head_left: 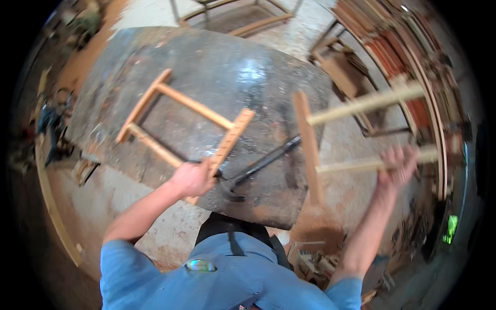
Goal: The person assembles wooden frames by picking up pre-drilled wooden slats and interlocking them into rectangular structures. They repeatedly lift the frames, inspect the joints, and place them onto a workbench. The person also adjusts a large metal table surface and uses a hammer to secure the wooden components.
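Note:
My left hand (194,179) is closed round the near corner of a small wooden frame (196,107), two slotted posts joined by two rails. That frame rests on or just above the dark worktable (129,57). My right hand (398,164) grips the lower rail of a second wooden frame (308,144), held out past the table's right side; its slats are paler and slightly blurred. Between the two frames a claw hammer (261,163) lies on the tabletop, its head close to my left hand.
Stacked wooden pieces (392,57) line the right side. Behind the table stands a wooden frame (258,23), with another brown frame (346,72) at the back right. Offcuts (315,266) litter the floor near my right. A blue power tool (47,121) sits at the far left.

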Demonstrator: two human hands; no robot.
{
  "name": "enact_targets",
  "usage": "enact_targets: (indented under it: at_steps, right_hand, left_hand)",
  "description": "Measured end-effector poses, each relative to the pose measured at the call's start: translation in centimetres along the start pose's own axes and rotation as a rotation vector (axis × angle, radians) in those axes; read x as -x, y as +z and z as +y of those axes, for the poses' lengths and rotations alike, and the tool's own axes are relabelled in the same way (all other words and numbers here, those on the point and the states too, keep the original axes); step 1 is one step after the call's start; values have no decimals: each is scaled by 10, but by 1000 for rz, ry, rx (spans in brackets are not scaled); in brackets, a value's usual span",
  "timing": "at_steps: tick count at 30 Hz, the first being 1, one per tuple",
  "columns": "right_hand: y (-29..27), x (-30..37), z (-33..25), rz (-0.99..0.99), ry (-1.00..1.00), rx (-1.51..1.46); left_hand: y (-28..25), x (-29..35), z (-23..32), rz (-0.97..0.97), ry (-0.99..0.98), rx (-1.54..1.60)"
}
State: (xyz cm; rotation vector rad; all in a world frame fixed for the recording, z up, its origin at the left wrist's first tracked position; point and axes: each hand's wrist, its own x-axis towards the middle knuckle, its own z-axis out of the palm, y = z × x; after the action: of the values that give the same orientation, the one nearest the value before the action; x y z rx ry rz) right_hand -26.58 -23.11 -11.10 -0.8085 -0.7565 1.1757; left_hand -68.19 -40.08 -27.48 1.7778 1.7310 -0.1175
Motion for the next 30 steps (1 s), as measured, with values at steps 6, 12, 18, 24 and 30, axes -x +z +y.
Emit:
enact_targets:
  at_steps: [6, 12, 18, 24, 30]
  right_hand:
    - [-135, 82, -42, -55, -35, -57]
    - [-183, 136, -43, 188, -89, 27]
    - [-177, 140, -37, 205, -77, -77]
    - [-167, 131, -18, 274, 17, -137]
    - [-139, 136, -4, 336, 46, -171]
  left_hand:
    - [13, -33, 37, -13, 250, -27]
    - [11, -46, 60, 7, 425, -86]
    - [-42, -36, 94, -57, 353, -28]
    - [-100, -19, 101, 98, 299, 282]
    - [-106, -15, 64, 363, 485, 504]
